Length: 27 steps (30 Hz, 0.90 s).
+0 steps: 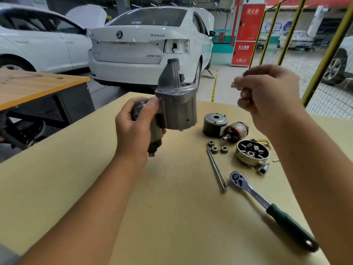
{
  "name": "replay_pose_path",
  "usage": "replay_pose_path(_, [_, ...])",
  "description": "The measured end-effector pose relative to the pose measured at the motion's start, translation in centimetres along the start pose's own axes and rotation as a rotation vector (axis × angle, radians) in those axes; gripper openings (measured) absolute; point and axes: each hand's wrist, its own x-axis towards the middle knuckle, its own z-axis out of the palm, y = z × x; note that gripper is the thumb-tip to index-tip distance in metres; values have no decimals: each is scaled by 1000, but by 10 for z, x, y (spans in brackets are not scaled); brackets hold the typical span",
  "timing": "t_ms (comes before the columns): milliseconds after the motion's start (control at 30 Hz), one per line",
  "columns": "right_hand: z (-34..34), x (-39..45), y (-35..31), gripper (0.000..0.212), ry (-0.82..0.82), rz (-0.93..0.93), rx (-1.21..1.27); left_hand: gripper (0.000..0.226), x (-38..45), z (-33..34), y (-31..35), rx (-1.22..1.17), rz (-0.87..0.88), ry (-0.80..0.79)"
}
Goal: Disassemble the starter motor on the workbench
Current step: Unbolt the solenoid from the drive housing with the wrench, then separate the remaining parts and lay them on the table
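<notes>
Above the bench (172, 217), left hand (135, 129) grips the starter housing (177, 104) by its solenoid side, held clear of the surface, nose cone up; right hand (267, 92) raised beside it, fingers curled round a small metal part (236, 83), blurred, possibly a pin; laid out on the bench at right: field case (214, 125), armature (236, 131), three planet gears (216, 148), brush plate (252, 153), two through bolts (216, 167), socket (263, 168), ratchet (267, 205).
</notes>
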Motion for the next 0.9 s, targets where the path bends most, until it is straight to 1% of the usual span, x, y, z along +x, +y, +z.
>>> replay_pose_path(100, [11, -8, 25, 25, -126, 66, -178, 22, 13, -22, -9, 57, -5, 126])
replay_pose_path(233, [24, -15, 55, 27, -219, 105, -376, 21, 23, -36, -22, 153, -18, 287])
replay_pose_path(333, [25, -15, 66, 24, -268, 104, -519, 23, 32, -43, -28, 194, -13, 361])
replay_pose_path(433, [28, -17, 71, 19, -326, 48, -673, 29, 39, -49, -34, 232, 10, 452])
replay_pose_path(533, [34, -23, 69, 9, -457, -44, -794, 33, 43, -49, -40, 268, 4, 528])
replay_pose_path(633, [44, -32, 69, 7, -563, -38, -858, 32, 43, -47, -43, 344, 22, 509])
replay_pose_path(733, [62, -30, 74, 17, -622, -38, -1041, 36, 40, -42, -44, 417, 55, 475])
replay_pose_path(833, [82, -13, 83, 28, -616, -84, -1269, 37, 39, -36, -45, 461, 61, 448])
replay_pose_path(900, [93, -1, 92, 31, -609, -89, -1316, 38, 39, -35, -46, 488, 65, 426])
